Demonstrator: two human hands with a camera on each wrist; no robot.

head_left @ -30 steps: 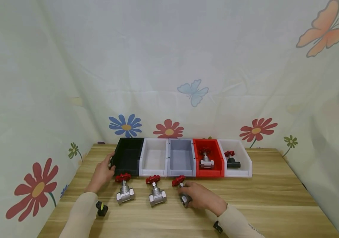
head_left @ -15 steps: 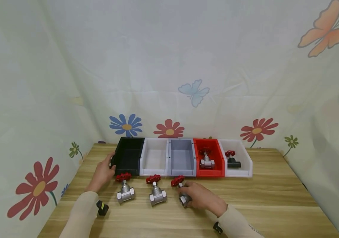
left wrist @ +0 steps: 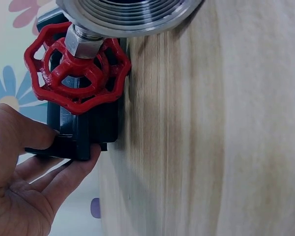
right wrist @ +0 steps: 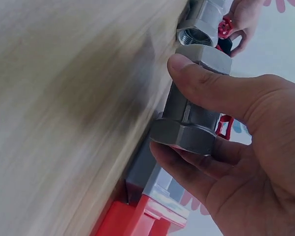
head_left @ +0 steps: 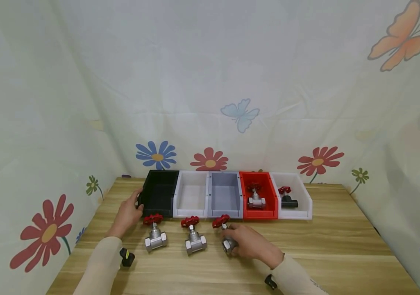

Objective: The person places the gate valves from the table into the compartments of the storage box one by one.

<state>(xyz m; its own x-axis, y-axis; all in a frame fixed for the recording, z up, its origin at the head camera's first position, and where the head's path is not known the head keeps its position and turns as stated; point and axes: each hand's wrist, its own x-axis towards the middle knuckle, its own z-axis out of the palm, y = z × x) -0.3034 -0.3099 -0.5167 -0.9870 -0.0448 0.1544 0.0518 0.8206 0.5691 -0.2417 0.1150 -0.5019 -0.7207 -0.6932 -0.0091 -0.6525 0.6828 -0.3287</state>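
Observation:
My left hand holds the left side wall of the black bin, thumb over its edge and fingers beneath in the left wrist view. Just in front of that bin lies a steel valve with a red handwheel. A second such valve lies to its right. My right hand grips a third valve by its steel hexagonal-ended body, thumb on one end and fingers at the other. Its red handwheel points toward the grey bin; my fingers hide part of the body.
The bins stand in one row at the back of the wooden table. A white bin sits beside the black one. The red bin contains a steel valve; the rightmost white bin contains a black-bodied valve. A flowered curtain hangs behind.
The valve in my right hand has shifted slightly, its handwheel moving a little toward the bins. My left hand stays on the black bin, and the other valves lie as before.

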